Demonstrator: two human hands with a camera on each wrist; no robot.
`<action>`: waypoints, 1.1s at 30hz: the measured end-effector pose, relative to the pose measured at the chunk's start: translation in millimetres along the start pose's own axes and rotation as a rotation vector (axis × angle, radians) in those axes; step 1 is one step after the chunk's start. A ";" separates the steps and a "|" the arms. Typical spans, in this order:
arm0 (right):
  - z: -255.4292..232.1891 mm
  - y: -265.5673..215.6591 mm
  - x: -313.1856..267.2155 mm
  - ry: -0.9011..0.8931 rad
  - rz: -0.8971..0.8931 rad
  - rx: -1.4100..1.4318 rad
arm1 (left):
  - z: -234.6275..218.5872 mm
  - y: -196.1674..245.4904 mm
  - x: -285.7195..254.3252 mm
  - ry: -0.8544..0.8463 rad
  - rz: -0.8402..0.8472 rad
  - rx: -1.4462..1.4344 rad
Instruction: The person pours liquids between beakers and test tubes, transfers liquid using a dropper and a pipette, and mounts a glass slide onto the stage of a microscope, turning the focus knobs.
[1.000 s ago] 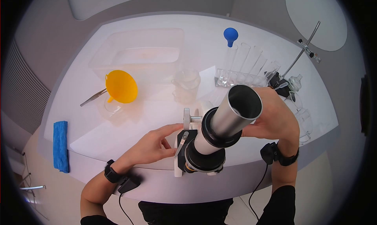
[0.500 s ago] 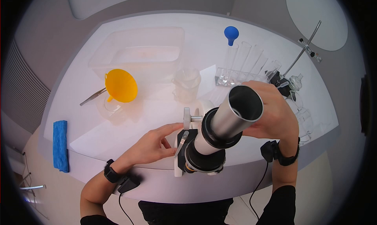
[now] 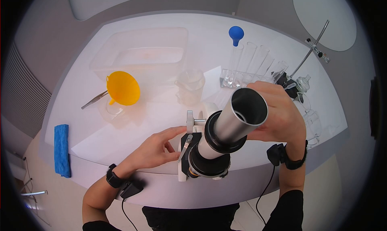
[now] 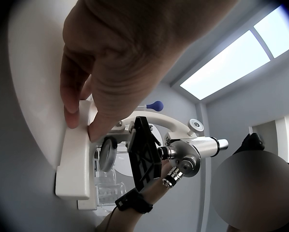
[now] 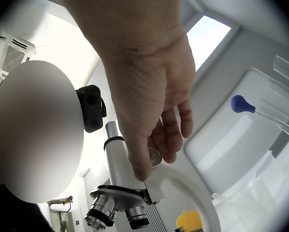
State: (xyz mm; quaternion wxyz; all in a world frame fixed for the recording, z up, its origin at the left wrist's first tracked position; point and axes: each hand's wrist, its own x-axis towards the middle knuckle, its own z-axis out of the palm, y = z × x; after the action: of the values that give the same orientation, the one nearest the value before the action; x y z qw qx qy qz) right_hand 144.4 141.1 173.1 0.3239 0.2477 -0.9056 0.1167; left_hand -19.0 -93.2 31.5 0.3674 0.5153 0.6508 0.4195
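Observation:
A white and black microscope [image 3: 209, 148] stands near the table's front edge, its silver eyepiece tube [image 3: 228, 126] tilted up toward the head camera. My left hand [image 3: 155, 151] grips the white base [image 4: 73, 169], thumb on one side and fingers on the other. Above the base, the left wrist view shows a round mirror [image 4: 107, 153], the black stage [image 4: 143, 157] and the objectives [image 4: 171, 178]. On the microscope's far side, my right hand [image 3: 280, 112] pinches a round focus knob [image 5: 155, 157] between thumb and fingers; the tube partly hides those fingers in the head view.
A yellow funnel [image 3: 123, 88] sits over a clear vessel, tweezers [image 3: 94, 99] beside it. Behind are a clear plastic tub [image 3: 177, 37], a beaker [image 3: 191, 86] and test tubes [image 3: 250, 53] with a blue rubber bulb [image 3: 236, 34]. A metal stand [image 3: 310, 51] and blue cloth [image 3: 61, 150] lie at the sides.
My right hand has rolled at the focus knob, its knuckles now higher and turned further inward. The left hand stays at the base, and the microscope keeps its place.

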 end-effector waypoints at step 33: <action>7.3 -2.2 0.1 0.069 -0.092 -0.168 | 0.7 -4.1 -0.4 0.004 -0.013 -0.002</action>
State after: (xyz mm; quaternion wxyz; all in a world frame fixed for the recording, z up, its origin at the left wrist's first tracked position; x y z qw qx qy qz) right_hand 141.6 136.6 167.7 0.3795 0.2569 -0.8881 0.0338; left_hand -19.8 -93.9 27.5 0.3693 0.5098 0.6545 0.4188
